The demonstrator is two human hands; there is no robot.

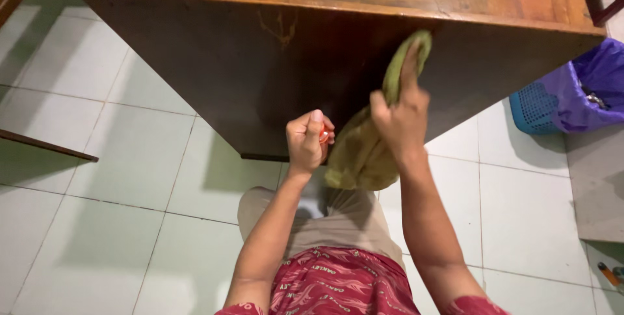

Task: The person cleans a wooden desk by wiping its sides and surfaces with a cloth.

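Note:
My right hand (402, 115) presses a green cloth (364, 149) against the dark side panel of a wooden cabinet (260, 61), just under its top edge; the rest of the cloth hangs down below the hand. My left hand (307, 141) is closed in a fist around a small object with an orange-red top (323, 134), likely a spray bottle, held just left of the cloth. Most of that object is hidden by the fingers.
Pale tiled floor (97, 191) lies all around. A blue basket lined with a purple bag (572, 94) stands at the right of the cabinet. A small orange item (610, 275) lies on the floor at the lower right. A dark wooden edge (45, 144) juts in at the left.

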